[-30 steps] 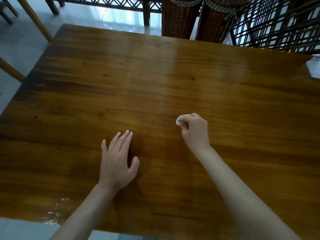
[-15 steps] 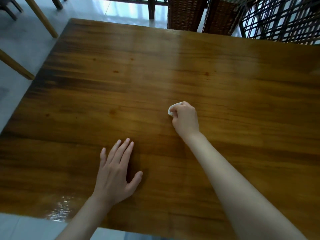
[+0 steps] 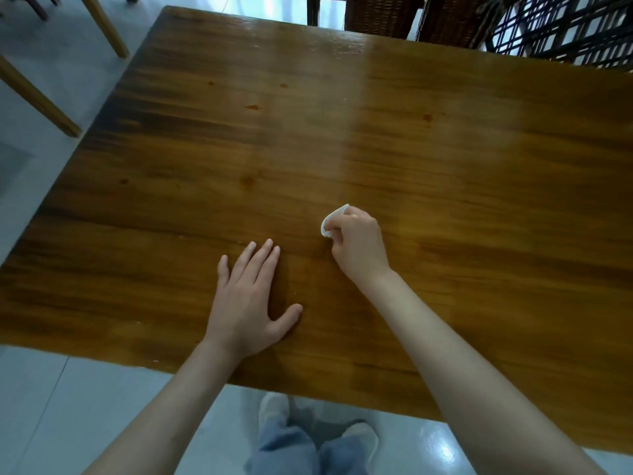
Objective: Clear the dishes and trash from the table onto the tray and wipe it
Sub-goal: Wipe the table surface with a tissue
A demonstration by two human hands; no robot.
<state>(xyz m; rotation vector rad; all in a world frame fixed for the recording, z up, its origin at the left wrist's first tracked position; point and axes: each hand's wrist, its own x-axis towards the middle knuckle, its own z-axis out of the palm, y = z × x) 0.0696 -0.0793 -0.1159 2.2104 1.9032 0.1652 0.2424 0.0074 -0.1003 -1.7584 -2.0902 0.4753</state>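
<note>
A glossy brown wooden table (image 3: 376, 138) fills most of the head view. My right hand (image 3: 359, 246) is closed around a small white tissue (image 3: 333, 219), pressed against the tabletop near the middle. Only the tissue's front edge pokes out past the fingers. My left hand (image 3: 251, 298) lies flat on the wood to the left of it, fingers spread, holding nothing. A few small dark spots (image 3: 252, 106) mark the far part of the surface. No tray or dishes are in view.
Two wicker chairs (image 3: 380, 15) stand behind the far edge, with a dark lattice screen (image 3: 568, 29) at the far right. Wooden chair legs (image 3: 102, 25) stand on the grey floor at the left. My legs and shoes (image 3: 315, 437) show below the near edge.
My right hand slid the tissue away across the wood and then back toward me. The view has tipped down, bringing the near table edge and my feet into sight. The left hand stays flat.
</note>
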